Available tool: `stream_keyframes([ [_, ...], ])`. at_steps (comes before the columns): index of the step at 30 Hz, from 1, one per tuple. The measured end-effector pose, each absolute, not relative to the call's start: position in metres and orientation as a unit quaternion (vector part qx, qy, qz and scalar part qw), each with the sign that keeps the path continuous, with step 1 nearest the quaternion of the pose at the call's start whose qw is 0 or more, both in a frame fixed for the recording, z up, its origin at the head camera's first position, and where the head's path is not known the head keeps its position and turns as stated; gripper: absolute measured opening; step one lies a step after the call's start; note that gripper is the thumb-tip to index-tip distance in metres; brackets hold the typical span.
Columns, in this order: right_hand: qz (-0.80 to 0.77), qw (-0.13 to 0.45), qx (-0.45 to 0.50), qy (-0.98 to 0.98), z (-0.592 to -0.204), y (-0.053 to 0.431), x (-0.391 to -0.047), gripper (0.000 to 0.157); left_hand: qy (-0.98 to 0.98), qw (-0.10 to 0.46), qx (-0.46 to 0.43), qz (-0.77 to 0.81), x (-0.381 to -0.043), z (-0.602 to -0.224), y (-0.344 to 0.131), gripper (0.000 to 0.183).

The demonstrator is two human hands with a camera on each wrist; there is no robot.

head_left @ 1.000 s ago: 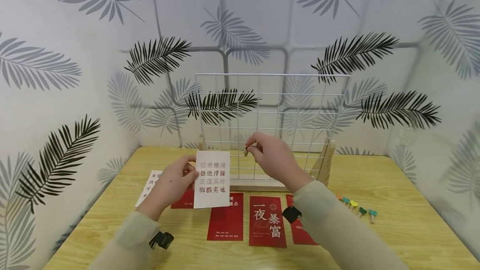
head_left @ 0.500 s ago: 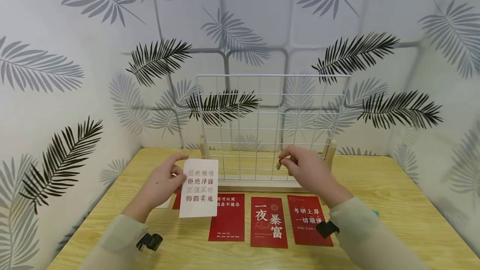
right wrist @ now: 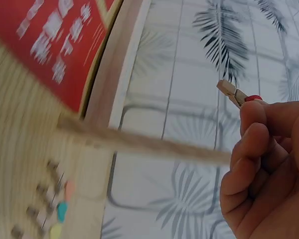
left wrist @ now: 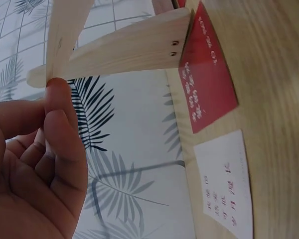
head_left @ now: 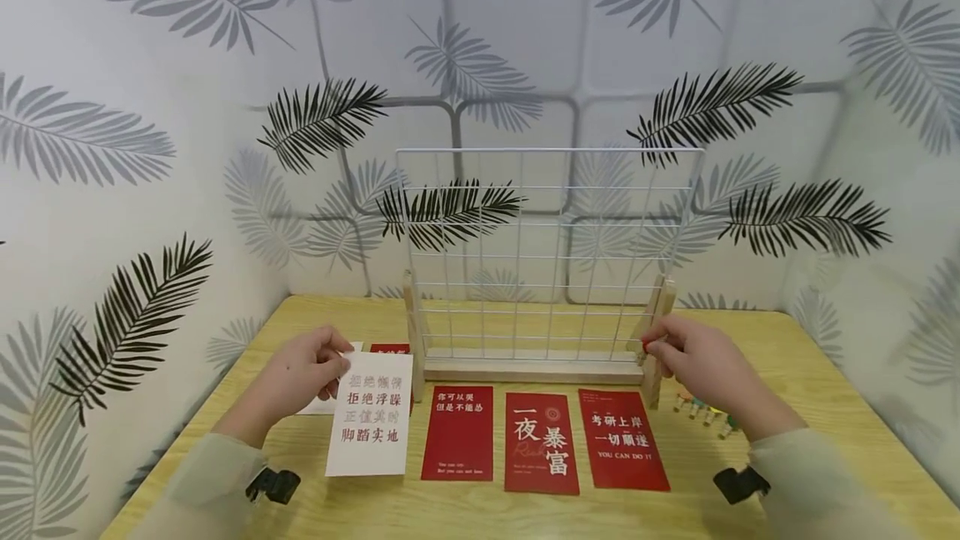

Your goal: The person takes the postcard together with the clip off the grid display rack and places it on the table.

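My left hand (head_left: 303, 369) pinches a white card (head_left: 371, 440) by its upper left edge. Rows of red and pale characters cover the card, which hangs in front of another red card (left wrist: 207, 74) and another white card (left wrist: 224, 184) lying on the table. Between thumb and fingertips, my right hand (head_left: 697, 365) holds a small wooden clothespin (right wrist: 231, 93) with a red ornament. That hand is near the right wooden foot of a white wire grid rack (head_left: 551, 149). Three red cards (head_left: 459, 440) lie in a row before the rack.
Several small clothespins with coloured hearts (head_left: 710, 415) lie on the table at the right, partly hidden by my right arm. The rack's wooden base (head_left: 532, 370) runs along behind the red cards. A leaf-patterned wall covering (head_left: 480, 48) stands behind.
My right hand has moved right and down with the clothespin, from before the grid to its right foot. My left hand has moved left and lower with the white card.
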State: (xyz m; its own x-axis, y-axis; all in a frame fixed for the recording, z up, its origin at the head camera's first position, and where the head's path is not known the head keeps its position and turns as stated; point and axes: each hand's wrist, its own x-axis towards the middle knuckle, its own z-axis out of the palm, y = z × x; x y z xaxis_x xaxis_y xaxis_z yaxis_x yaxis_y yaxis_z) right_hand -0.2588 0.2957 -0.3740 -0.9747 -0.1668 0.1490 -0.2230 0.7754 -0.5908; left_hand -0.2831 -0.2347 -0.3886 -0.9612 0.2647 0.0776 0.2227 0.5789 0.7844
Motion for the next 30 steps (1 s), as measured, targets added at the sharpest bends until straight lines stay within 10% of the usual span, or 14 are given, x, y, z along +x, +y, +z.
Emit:
stream_keyframes([
  [30,0.338,-0.086,0.036,-0.936,-0.42,0.438,-0.238,0.028,0.896,0.131,0.071,0.418,-0.277,-0.438,-0.249,0.013],
])
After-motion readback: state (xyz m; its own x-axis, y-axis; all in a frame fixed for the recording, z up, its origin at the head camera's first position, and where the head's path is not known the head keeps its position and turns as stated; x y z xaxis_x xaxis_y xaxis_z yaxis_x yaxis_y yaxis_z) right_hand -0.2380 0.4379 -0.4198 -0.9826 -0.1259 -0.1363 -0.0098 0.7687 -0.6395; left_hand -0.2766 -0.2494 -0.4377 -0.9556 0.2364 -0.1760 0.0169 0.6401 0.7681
